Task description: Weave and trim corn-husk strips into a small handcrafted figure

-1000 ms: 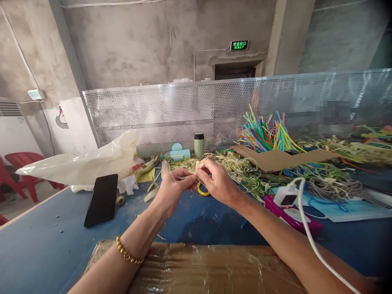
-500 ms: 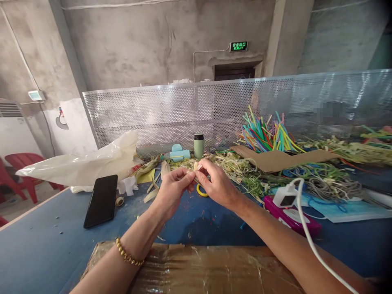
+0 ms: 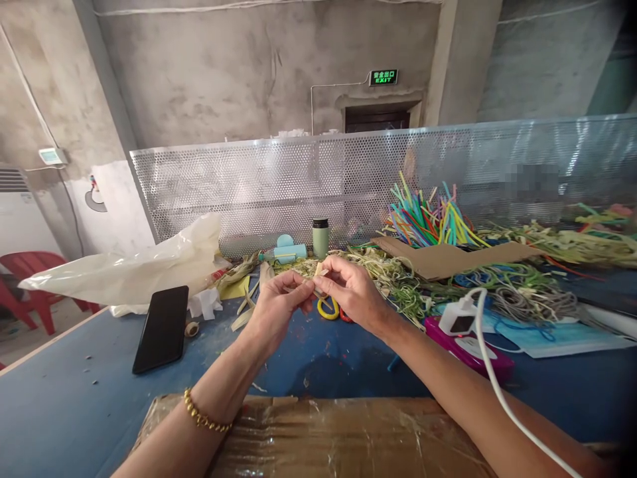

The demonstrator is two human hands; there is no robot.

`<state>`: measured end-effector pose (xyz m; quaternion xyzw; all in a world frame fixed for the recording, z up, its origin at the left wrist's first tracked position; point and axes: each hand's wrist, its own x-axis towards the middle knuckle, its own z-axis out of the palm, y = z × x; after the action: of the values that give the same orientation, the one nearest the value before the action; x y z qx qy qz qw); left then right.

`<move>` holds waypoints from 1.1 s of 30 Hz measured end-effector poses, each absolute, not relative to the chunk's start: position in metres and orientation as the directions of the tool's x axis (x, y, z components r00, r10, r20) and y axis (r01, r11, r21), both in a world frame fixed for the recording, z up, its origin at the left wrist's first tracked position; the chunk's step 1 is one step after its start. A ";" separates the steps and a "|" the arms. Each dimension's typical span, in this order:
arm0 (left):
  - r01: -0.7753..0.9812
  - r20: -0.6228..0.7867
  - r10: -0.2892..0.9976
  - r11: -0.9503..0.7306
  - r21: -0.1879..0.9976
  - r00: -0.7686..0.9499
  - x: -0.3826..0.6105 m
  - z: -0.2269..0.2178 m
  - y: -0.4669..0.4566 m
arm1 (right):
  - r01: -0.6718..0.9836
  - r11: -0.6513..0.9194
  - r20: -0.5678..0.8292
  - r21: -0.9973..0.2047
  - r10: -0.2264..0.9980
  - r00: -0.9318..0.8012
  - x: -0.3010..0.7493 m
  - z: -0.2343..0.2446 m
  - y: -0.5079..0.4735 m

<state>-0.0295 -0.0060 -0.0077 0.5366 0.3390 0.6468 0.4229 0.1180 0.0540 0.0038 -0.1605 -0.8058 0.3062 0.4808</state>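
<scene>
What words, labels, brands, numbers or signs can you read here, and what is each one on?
"安全出口" – upper line of the green sign on the back wall.
"EXIT" – lower line of the same green sign.
Too small or blurred to read: any marking on the purple box, the wall box at the left, or the sticker on the white cabinet.

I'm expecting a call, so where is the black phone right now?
In the head view, the black phone lies on the blue tabletop at the left, beside the crumpled white scrap and left of the left hand.
</scene>
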 end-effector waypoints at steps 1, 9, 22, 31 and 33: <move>-0.192 0.406 0.911 -0.413 0.891 -0.072 -0.030 -0.007 -0.006 | -0.044 0.757 0.674 -0.652 0.553 -0.491 0.118 0.004 0.054; -0.212 0.384 0.910 -0.411 0.886 -0.158 -0.033 -0.012 -0.001 | -0.008 0.795 0.682 -0.607 0.516 -0.518 0.113 0.002 0.057; -0.212 0.356 0.933 -0.359 0.909 -0.052 -0.032 -0.007 -0.005 | 0.088 0.854 0.754 -0.513 0.497 -0.429 0.113 -0.002 0.061; -0.165 0.388 0.919 -0.394 0.904 -0.071 -0.031 -0.006 -0.006 | 0.085 0.841 0.709 -0.534 0.501 -0.496 0.116 0.006 0.056; -0.184 0.381 0.922 -0.386 0.904 -0.061 -0.030 -0.006 -0.007 | 0.084 0.840 0.705 -0.536 0.500 -0.503 0.117 0.007 0.055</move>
<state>-0.0301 -0.0066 -0.0060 0.5320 0.3471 0.6402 0.4320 0.1171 0.0545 0.0067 -0.1740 -0.8379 0.2228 0.4669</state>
